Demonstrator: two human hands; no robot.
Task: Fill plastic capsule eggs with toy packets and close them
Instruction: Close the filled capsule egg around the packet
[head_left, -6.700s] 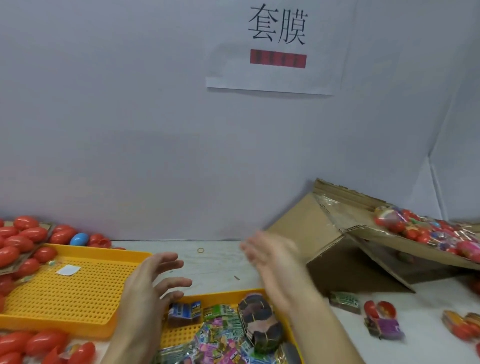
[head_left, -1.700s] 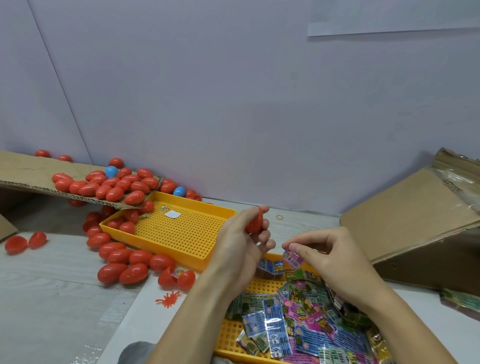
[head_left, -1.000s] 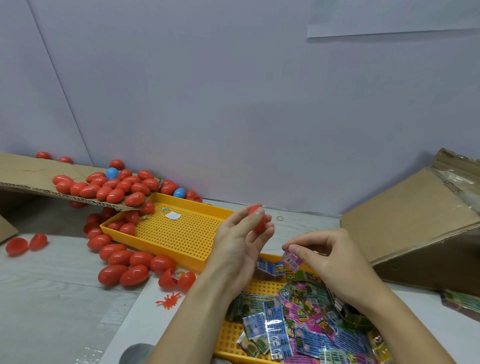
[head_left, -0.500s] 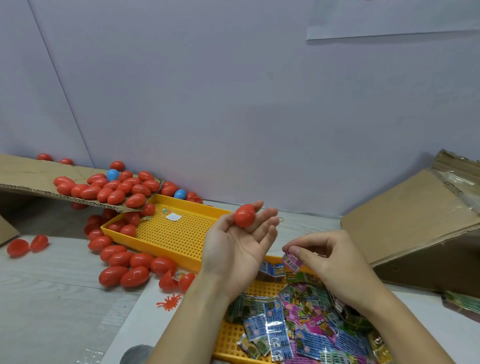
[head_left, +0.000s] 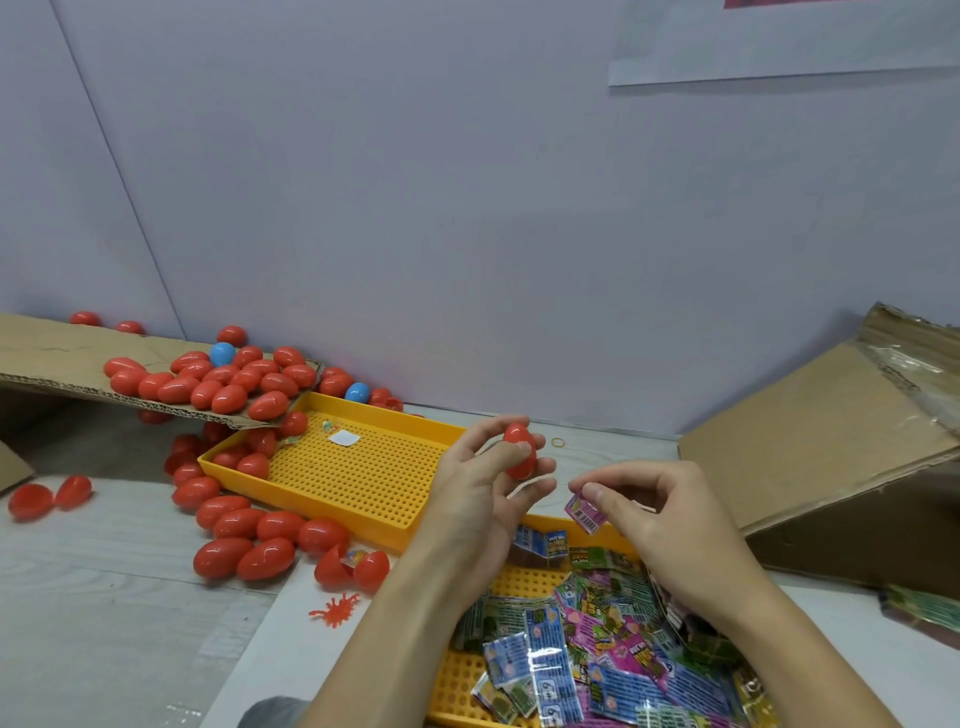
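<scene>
My left hand (head_left: 480, 486) has its fingers curled around a red egg (head_left: 520, 450), thumb on the near side and fingertips wrapping the far side, so it's held up in the air above the gap between the two trays. From here I can't tell if the egg is popped open or still snapped together. My right hand (head_left: 662, 512) is just beside it, pinching a little pink packet (head_left: 586, 511) between thumb and forefinger, the rest of the fingers loosely curled. The packet and the egg aren't touching, there's a small gap between them.

Right under my hands is the yellow tray (head_left: 470, 683) with the heap of toy packets (head_left: 597, 639), blue, green and pink ones all jumbled. Behind that, further left, is the other yellow tray (head_left: 363, 480), which has a few red eggs in its far left corner and a white scrap of paper. More red eggs (head_left: 244, 538) lie loose on the table just beside it, one of them split open near a little red rubber critter (head_left: 335, 609). A bunch more eggs, plus a couple of blue ones, sit on the cardboard flap (head_left: 47, 358) on the left. On the right there's a tilted cardboard box (head_left: 810, 441).
</scene>
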